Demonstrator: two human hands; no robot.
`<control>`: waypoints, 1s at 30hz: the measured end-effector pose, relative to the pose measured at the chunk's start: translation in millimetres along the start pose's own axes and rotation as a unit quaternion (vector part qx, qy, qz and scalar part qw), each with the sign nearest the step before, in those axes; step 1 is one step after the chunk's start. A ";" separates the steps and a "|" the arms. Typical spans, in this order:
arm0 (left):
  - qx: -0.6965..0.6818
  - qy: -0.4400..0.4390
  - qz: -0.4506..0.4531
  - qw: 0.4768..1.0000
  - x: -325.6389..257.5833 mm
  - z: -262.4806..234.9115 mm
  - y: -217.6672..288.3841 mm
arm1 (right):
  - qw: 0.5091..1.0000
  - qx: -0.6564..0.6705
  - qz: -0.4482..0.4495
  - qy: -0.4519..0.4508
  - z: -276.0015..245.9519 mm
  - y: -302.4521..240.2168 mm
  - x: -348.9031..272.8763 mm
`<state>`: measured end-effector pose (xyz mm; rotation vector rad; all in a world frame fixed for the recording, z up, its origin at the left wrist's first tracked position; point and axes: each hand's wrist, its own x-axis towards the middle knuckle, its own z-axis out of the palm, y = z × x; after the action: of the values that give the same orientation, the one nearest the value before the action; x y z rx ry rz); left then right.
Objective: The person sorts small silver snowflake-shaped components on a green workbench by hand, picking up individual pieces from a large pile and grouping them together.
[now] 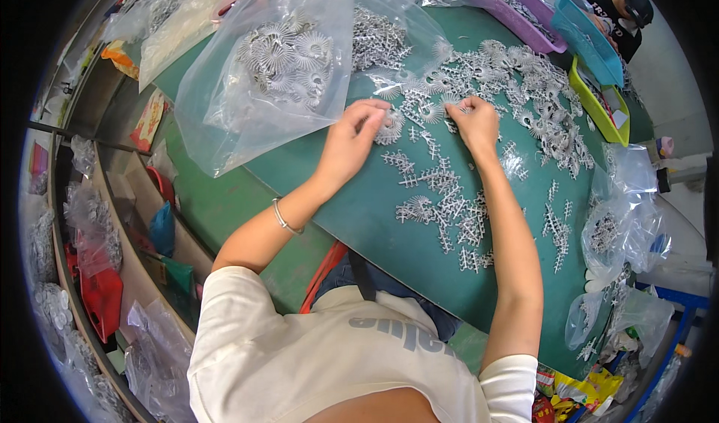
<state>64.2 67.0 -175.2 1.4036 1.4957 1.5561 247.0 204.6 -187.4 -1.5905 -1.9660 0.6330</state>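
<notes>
My left hand point(350, 138) is closed, thumb against fingers, at the edge of a round grey spoked piece point(390, 129), which it pinches. My right hand point(478, 127) is closed too, its fingertips pressed together over the grey parts; whatever they pinch is too small to name. Between and below the hands lie loose grey branched pieces point(442, 180) on the green tabletop point(344, 206). Just beyond the hands spreads a heap of round spoked pieces and branched strips point(535, 93).
A clear plastic bag point(225, 127) of spoked pieces lies at the far left of the table. Purple point(517, 7), blue point(588, 41) and green baskets point(599, 105) stand at the far right. Clear bags point(622, 213) crowd the right edge. Another person point(618, 15) is behind the baskets.
</notes>
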 end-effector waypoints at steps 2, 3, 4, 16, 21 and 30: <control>-0.201 -0.002 -0.143 0.969 -1.5 -9.8 2.6 | 0.981 0.192 -0.011 0.013 1.5 18.4 2.2; -0.300 0.000 -0.211 0.930 -3.2 -14.2 3.4 | 0.945 0.318 0.052 -0.047 -12.9 9.5 -4.5; -0.291 0.002 -0.235 0.927 -4.8 -16.1 4.8 | 0.873 0.458 0.112 -0.128 -22.7 18.5 -3.7; 0.404 -0.041 0.059 0.912 20.7 7.1 -6.5 | 0.706 0.639 0.186 -0.242 -25.5 10.4 -5.7; 0.457 -0.110 0.026 0.882 31.6 10.6 -10.9 | 0.984 0.092 0.032 -0.150 -3.2 -14.6 -1.6; -0.248 -0.038 -0.233 0.940 6.1 -9.7 4.4 | 0.977 -0.186 -0.093 -0.050 -0.4 -35.2 -18.6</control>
<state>54.6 68.1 -167.6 0.7448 1.1640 1.4181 224.6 179.4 -166.2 -1.5781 -2.3837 0.2833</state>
